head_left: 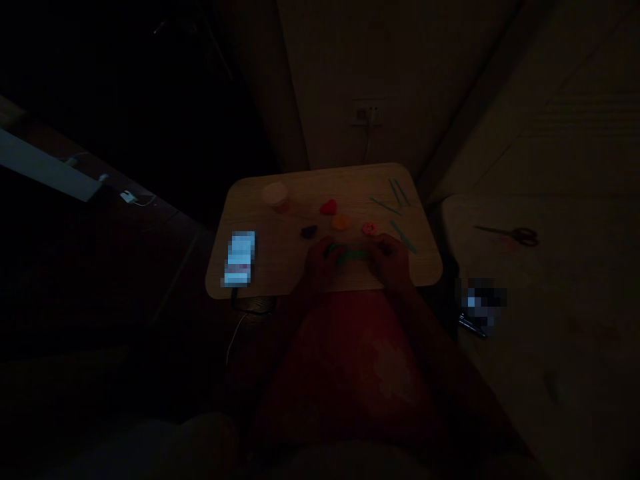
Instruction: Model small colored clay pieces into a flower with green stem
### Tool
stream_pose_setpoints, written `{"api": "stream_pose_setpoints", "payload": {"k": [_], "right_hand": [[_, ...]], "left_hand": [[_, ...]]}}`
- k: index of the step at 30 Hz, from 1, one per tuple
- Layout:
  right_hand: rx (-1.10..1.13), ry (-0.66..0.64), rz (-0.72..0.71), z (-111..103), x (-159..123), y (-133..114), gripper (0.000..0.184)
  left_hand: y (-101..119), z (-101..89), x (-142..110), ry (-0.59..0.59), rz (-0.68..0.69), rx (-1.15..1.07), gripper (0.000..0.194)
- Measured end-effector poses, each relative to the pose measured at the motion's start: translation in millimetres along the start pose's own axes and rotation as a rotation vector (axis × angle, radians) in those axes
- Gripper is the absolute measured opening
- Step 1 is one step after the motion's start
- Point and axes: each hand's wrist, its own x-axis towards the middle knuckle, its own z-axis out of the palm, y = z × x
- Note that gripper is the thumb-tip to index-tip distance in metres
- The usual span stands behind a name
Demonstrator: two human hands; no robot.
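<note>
The scene is very dark. Near the front edge of the small table, my left hand [321,263] and my right hand [393,261] are closed on the two ends of a green strip [357,254]. The strip stretches level between them; its exact material is hard to make out. Just beyond my hands lie a dark lump [309,231], an orange piece [341,223], a red heart-shaped piece [329,207] and a pink round piece [369,229] with dark marks. My fingers cover the strip's ends.
Thin green strips [403,237] lie on the table's right side. A lidded tub [277,197] stands at the back left of the wooden table [280,273], and a lit phone [240,259] with a cable lies front left. Scissors [520,235] rest on the surface at right.
</note>
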Motion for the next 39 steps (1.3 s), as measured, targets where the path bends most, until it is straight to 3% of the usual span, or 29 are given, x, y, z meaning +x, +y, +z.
{"api": "stream_pose_setpoints", "payload": {"k": [3,10,15,20,23,30,35,39], "right_hand": [[0.105,0.2,-0.006,-2,4,1,0.033],[0.043,0.078,-0.069,-2,2,-2,0.029],[0.107,-0.044,-0.063,-2,1,1,0.031],[0.087,-0.053,0.014,1,2,7,0.03],[-0.018,-0.039,-0.036,1,2,6,0.027],[-0.153,-0.078,-0.106,1,1,2,0.025],[-0.238,-0.241,-0.152,1,-2,-3,0.022],[-0.266,-0.297,-0.181,0,-3,-3,0.023]], "left_hand": [[-6,-3.2,2,0.139,-0.074,-0.036,0.021],[-7,-1.0,1,0.014,0.066,-0.066,0.015],[-4,-3.5,-2,0.012,0.233,0.215,0.023],[11,-1.3,-12,-0.004,0.225,0.668,0.006],[15,1.8,-16,0.018,0.221,0.821,0.013],[14,-4.1,-20,0.093,0.445,0.69,0.048],[11,-4.0,-18,-0.061,0.485,0.62,0.03],[0,-2.1,-14,-0.115,0.508,0.571,0.029]]}}
